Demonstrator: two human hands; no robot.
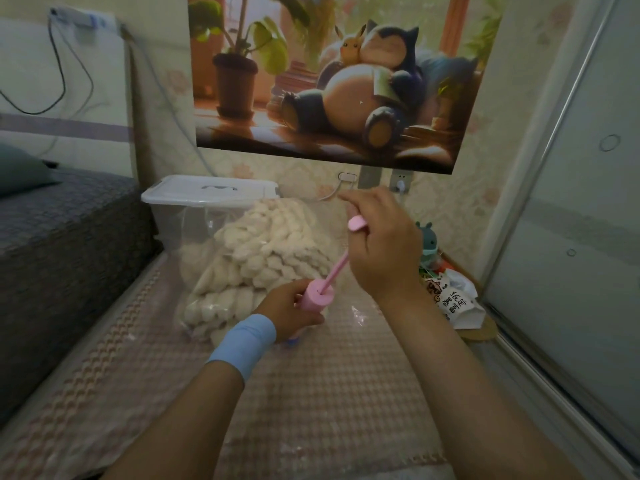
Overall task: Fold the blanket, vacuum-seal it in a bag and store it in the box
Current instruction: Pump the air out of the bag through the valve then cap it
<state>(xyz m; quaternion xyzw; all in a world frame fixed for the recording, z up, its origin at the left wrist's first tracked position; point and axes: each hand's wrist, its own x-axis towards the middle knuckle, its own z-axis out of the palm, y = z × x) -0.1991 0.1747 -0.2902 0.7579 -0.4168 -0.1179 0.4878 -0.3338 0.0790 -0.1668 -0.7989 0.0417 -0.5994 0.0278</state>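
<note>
**Air pumped from a bagged blanket on a mat beside a bed**

The left hand, a pale blue wristband at its wrist, is curled round the barrel of a pink plastic hand pump. It presses the base down on a clear plastic vacuum bag, apparently to keep the nozzle seated on a valve hidden beneath the hand. The right hand, raised above, grips the pump's pink handle with the thin rod drawn out of the barrel, which looks like a stroke to pull air out. Inside the bag lies the folded cream chunky-knit blanket, plump enough that sealing seems unfinished. The bag rests on a pinkish woven mat. Just behind it stands a clear plastic storage box with a white lid, closed and ready for the pack.
</note>
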